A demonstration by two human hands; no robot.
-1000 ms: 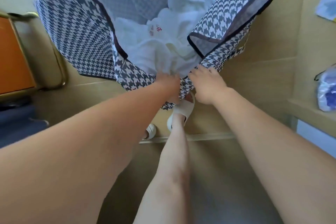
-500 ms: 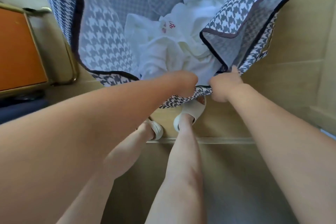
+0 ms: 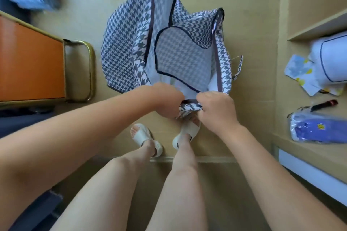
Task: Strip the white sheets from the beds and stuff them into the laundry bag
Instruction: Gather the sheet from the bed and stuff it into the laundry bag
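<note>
On the tan floor [image 3: 253,62], at its left edge, stands a smooth orange panel [image 3: 32,65] bordered by a rounded, brass-coloured rail [image 3: 90,69]. Beside it, mid-floor, sits the laundry bag [image 3: 122,47] - a limp, woven sack in grey-and-white houndstooth with dark binding along every edge, its walls slumped into soft folds. The left hand [image 3: 167,99] grips the near rim with the fingers curled over the cloth. An inner flap, paler and finer in check, lies folded across the mouth. Only a sliver of the white sheets [image 3: 211,84] shows past the flap's near right edge, low inside the bag. The right hand [image 3: 216,110] clenches the same rim just beside the left, bunching the fabric between them above white sandals [image 3: 144,137].

Along the right edge, a shelf [image 3: 319,24] carries a white cushion with dark piping [image 3: 332,62], and a lower ledge carries a glossy blue packet [image 3: 319,129].

Judged progress: stuffing appears largely done, and the bag is probably being gathered shut - whether any bed remains unstripped cannot be told, since none is in view.
</note>
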